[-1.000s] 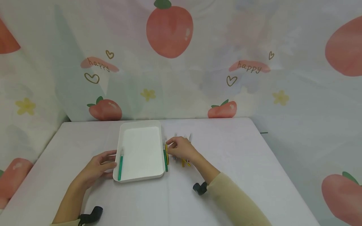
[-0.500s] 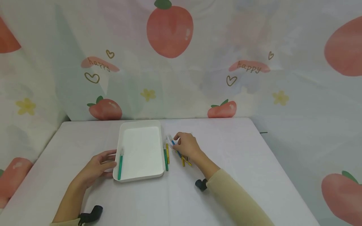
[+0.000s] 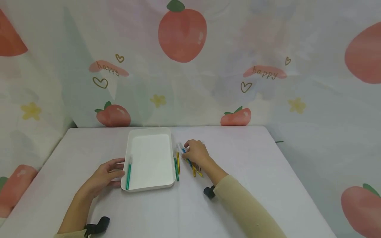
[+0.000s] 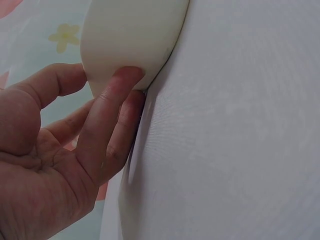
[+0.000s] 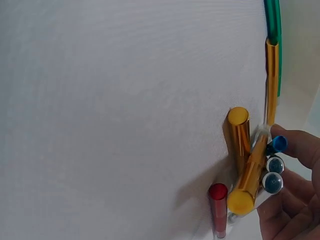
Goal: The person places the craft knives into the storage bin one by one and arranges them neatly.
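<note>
My left hand [image 3: 102,177] rests against the left side of a white tray [image 3: 151,158], fingertips touching its outer wall in the left wrist view. Inside the tray, along its left edge, lies one green metallic pen-like stick [image 3: 128,176] with a clear cap. My right hand [image 3: 197,153] is right of the tray, thumb and forefinger pinching a blue pen-like stick [image 3: 189,162] low over a small pile. In the right wrist view, gold sticks [image 5: 239,127], a red stick [image 5: 218,205] and silver ends [image 5: 273,182] lie by the fingers. The hand partly hides the pile.
A green stick [image 3: 177,170] and a gold stick [image 3: 178,162] lie side by side along the tray's right edge. The white-covered table [image 3: 253,165] meets a fruit-printed cloth [image 3: 193,92] at the back. Black wrist mounts [image 3: 209,192] sit on both wrists.
My right hand has moved slightly right, from beside the green and gold sticks to the blue one, uncovering the sticks near the tray. The left hand and tray have stayed in place.
</note>
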A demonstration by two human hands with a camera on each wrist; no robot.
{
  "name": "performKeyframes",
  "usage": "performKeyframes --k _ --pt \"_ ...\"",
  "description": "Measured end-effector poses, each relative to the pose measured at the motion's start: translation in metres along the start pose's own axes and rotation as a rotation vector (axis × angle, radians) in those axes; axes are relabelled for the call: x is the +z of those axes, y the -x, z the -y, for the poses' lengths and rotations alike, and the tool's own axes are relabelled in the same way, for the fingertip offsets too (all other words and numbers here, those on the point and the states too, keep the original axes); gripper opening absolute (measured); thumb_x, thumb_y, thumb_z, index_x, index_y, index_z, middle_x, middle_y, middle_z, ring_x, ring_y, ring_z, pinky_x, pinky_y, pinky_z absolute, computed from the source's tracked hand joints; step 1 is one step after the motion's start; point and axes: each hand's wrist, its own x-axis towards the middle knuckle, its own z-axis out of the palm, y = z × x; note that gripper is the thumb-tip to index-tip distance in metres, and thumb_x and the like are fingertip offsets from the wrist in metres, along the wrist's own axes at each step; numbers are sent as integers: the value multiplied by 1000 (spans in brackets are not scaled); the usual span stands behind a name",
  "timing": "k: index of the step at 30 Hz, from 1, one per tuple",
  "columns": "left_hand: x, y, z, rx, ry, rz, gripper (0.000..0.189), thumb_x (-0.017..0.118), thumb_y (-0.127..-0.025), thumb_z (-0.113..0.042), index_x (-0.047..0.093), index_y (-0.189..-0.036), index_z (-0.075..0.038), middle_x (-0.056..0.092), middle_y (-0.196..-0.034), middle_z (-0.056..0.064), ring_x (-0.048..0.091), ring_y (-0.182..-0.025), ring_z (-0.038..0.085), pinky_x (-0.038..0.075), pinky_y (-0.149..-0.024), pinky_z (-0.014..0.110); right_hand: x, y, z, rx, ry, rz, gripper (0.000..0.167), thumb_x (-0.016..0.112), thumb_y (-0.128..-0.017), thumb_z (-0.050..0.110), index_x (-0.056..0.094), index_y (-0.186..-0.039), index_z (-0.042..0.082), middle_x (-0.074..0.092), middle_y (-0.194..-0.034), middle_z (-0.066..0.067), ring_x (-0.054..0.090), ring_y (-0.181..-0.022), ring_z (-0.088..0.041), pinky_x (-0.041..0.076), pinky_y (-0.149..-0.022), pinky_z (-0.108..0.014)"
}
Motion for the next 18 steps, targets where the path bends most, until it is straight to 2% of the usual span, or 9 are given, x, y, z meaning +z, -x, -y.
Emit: performKeyframes --k 4,9,14,18 --pt "0 -1 0 -5 10 3 67 65 -97 -16 31 -154 -6 40 -149 29 62 -116 31 60 -83 41 0 -2 -1 -10 -8 -3 40 81 -83 21 69 -119 7 75 -95 -6 68 -81 -17 55 -84 -39" --pt "0 -1 1 2 12 2 68 65 -97 -16 31 -154 -5 40 -148 30 63 -116 31 60 -83 41 -2 -1 -3 -20 -25 -14 39 78 -84 19 69 -120 8 75 -95 -5 68 -81 -17 57 -79 -36" --pt "1 -1 2 -4 12 -3 67 65 -96 -17 32 -154 -6 41 -148 29 63 -116 31 60 -83 41 -7 0 -5 -30 -138 -18 41 77 -84 18 68 -123 9 72 -90 -3 66 -71 -15 57 -65 -29" --pt "1 -2 2 -11 13 -6 67 66 -96 -18 32 -153 -6 42 -148 28 63 -116 30 60 -83 41 -7 3 -5 -48 -260 5 43 76 -84 17 66 -125 10 70 -86 -2 65 -68 -15 57 -61 -28"
